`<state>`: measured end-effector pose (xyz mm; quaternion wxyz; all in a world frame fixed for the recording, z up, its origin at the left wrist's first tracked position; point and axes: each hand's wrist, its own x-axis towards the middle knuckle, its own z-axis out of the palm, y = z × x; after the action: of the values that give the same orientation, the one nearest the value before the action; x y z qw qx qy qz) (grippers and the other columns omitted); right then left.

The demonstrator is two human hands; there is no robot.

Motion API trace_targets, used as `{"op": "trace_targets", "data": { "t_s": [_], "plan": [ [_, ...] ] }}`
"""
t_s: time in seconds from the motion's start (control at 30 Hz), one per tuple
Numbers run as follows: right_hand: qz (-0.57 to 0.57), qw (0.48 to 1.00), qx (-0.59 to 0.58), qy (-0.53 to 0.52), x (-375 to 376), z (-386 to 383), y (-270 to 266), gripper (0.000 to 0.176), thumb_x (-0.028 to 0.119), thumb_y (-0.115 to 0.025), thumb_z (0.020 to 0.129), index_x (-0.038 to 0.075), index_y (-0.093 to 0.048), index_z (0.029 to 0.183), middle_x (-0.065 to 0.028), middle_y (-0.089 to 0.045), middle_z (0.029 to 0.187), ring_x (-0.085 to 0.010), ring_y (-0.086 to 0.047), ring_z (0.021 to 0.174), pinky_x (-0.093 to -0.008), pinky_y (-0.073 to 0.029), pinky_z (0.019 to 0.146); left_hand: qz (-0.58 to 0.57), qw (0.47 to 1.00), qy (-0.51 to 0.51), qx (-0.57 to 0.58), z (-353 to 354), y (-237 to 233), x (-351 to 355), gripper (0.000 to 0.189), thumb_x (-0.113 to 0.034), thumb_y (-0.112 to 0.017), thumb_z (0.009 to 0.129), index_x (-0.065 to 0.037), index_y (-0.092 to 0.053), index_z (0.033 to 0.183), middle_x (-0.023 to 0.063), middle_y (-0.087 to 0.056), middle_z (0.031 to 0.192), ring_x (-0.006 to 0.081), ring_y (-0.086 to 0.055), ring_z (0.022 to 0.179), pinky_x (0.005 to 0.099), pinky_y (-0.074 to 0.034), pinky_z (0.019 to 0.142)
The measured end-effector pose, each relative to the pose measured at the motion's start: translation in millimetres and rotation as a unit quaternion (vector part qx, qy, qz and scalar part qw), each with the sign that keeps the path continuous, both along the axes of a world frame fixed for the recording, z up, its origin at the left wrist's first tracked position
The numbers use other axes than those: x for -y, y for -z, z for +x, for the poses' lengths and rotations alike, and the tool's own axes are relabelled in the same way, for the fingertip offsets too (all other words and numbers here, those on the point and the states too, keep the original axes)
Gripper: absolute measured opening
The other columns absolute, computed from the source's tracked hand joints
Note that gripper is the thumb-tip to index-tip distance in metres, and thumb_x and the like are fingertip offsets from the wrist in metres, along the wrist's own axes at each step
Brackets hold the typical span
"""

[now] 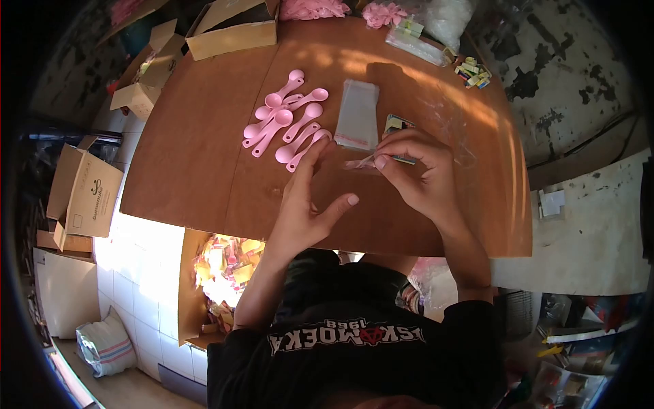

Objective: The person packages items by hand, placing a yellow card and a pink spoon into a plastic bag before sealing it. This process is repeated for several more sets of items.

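My left hand (pixel 304 204) is open, thumb spread wide, its fingertips right at the lowest of several pink measuring spoons (pixel 281 121) heaped on the table. Pinched between the thumb and fingers of my right hand (pixel 419 167) is a small clear plastic bag (pixel 359 163), held low over the wood. A flat stack of clear plastic bags (pixel 357 112) with a pinkish lower edge lies beyond it. Partly hidden behind my right hand is a small printed box (pixel 398 123).
The brown wooden table (pixel 197 150) ends just in front of my body. Along its far edge stand a cardboard box (pixel 231 31), pink items (pixel 315 8) and a clear plastic packet (pixel 415 48). Small yellow-white pieces (pixel 473 72) lie far right. A box of colourful packets (pixel 228 269) sits below, left.
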<state>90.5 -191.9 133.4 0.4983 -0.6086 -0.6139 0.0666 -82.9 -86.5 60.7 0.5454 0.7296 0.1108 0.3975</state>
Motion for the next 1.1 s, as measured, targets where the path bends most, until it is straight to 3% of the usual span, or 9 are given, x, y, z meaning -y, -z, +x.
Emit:
{"op": "trace_targets", "data": {
  "t_s": [0.1, 0.23, 0.4, 0.47, 0.63, 0.67, 0.8, 0.87, 1.1],
  "plan": [
    [0.020, 1.000, -0.016, -0.015, -3.5, 1.6, 0.8, 0.007, 0.002, -0.068, 0.084, -0.003, -0.070, 0.089, -0.0090, -0.069, 0.088, -0.0137, -0.065, 0.084, -0.0272, -0.051, 0.072, 0.020, 0.999, 0.020, -0.019, 10.7, 1.3, -0.2, 0.079, -0.007, -0.080, 0.076, -0.001, -0.037, 0.142, 0.0241, -0.048, 0.139, 0.0332, -0.046, 0.133, 0.0409, -0.037, 0.109],
    [-0.004, 0.996, -0.090, -0.018, 2.0, -5.4, -6.4, 0.007, 0.004, -0.068, 0.086, -0.002, -0.070, 0.089, -0.0064, -0.069, 0.087, -0.0126, -0.065, 0.084, -0.0264, -0.050, 0.074, -0.054, 0.994, 0.086, -0.033, 14.4, 3.6, 3.6, 0.069, 0.002, -0.077, 0.079, 0.000, -0.041, 0.139, 0.0155, -0.056, 0.130, 0.0224, -0.056, 0.120, 0.0367, -0.046, 0.101],
    [-0.022, 0.923, -0.385, 0.000, 5.8, -10.9, 5.7, 0.025, 0.013, -0.072, 0.089, -0.001, -0.065, 0.108, -0.0066, -0.068, 0.096, -0.0121, -0.064, 0.088, -0.0255, -0.051, 0.083, -0.167, 0.982, 0.076, -0.052, 13.4, 16.6, 11.4, 0.055, 0.005, -0.074, 0.081, 0.003, -0.048, 0.130, 0.0110, -0.065, 0.114, 0.0148, -0.064, 0.102, 0.0287, -0.054, 0.086],
    [-0.068, 0.933, -0.353, -0.017, 9.9, -1.5, 35.4, 0.028, 0.015, -0.071, 0.090, -0.002, -0.063, 0.111, -0.0071, -0.068, 0.098, -0.0121, -0.065, 0.089, -0.0256, -0.051, 0.084, -0.200, 0.978, 0.055, -0.005, 14.1, 27.7, 11.0, 0.058, 0.000, -0.076, 0.082, 0.001, -0.048, 0.133, 0.0126, -0.070, 0.101, 0.0139, -0.067, 0.091, 0.0280, -0.055, 0.079],
    [-0.123, 0.922, -0.366, -0.009, 9.4, -6.5, 72.2, 0.026, 0.013, -0.066, 0.093, -0.003, -0.062, 0.113, -0.0097, -0.070, 0.103, -0.0128, -0.066, 0.092, -0.0266, -0.053, 0.083, -0.198, 0.978, 0.060, -0.034, 9.1, 43.6, 9.2, 0.058, -0.001, -0.076, 0.082, 0.002, -0.047, 0.133, 0.0127, -0.069, 0.104, 0.0144, -0.066, 0.095, 0.0286, -0.054, 0.082],
    [-0.122, 0.917, -0.380, 0.009, 8.4, -10.3, 76.6, 0.023, 0.014, -0.068, 0.093, -0.001, -0.065, 0.109, -0.0076, -0.072, 0.094, -0.0100, -0.067, 0.083, -0.0224, -0.053, 0.074, -0.196, 0.978, 0.064, -0.044, 7.6, 45.3, 9.2, 0.058, -0.001, -0.076, 0.082, 0.002, -0.047, 0.132, 0.0128, -0.068, 0.105, 0.0142, -0.065, 0.096, 0.0287, -0.054, 0.083],
    [-0.144, 0.915, -0.376, 0.023, 8.3, -7.8, 90.7, 0.021, 0.014, -0.067, 0.093, -0.002, -0.066, 0.107, -0.0080, -0.072, 0.094, -0.0092, -0.066, 0.077, -0.0218, -0.053, 0.070, -0.196, 0.978, 0.060, -0.037, 2.7, 50.7, 6.0, 0.051, -0.005, -0.072, 0.087, 0.003, -0.048, 0.131, 0.0116, -0.068, 0.108, 0.0131, -0.065, 0.095, 0.0276, -0.053, 0.083],
    [-0.139, 0.915, -0.378, 0.023, 7.8, -9.2, 92.3, 0.019, 0.012, -0.067, 0.093, -0.002, -0.067, 0.106, -0.0076, -0.072, 0.093, -0.0084, -0.065, 0.073, -0.0216, -0.052, 0.068, -0.291, 0.955, 0.053, 0.026, 1.3, 51.3, -1.7, 0.040, -0.009, -0.068, 0.092, 0.003, -0.053, 0.127, 0.0101, -0.068, 0.107, 0.0111, -0.064, 0.091, 0.0246, -0.052, 0.080],
    [-0.131, 0.927, -0.352, 0.005, 6.6, -13.4, 91.8, 0.019, 0.010, -0.065, 0.094, -0.003, -0.065, 0.107, -0.0071, -0.072, 0.092, -0.0087, -0.066, 0.074, -0.0218, -0.053, 0.068, -0.219, 0.975, -0.007, -0.020, -1.7, 49.1, -16.6, 0.017, -0.009, -0.066, 0.093, 0.003, -0.068, 0.105, 0.0045, -0.071, 0.091, 0.0063, -0.062, 0.082, 0.0214, -0.050, 0.073]
  ]
}}
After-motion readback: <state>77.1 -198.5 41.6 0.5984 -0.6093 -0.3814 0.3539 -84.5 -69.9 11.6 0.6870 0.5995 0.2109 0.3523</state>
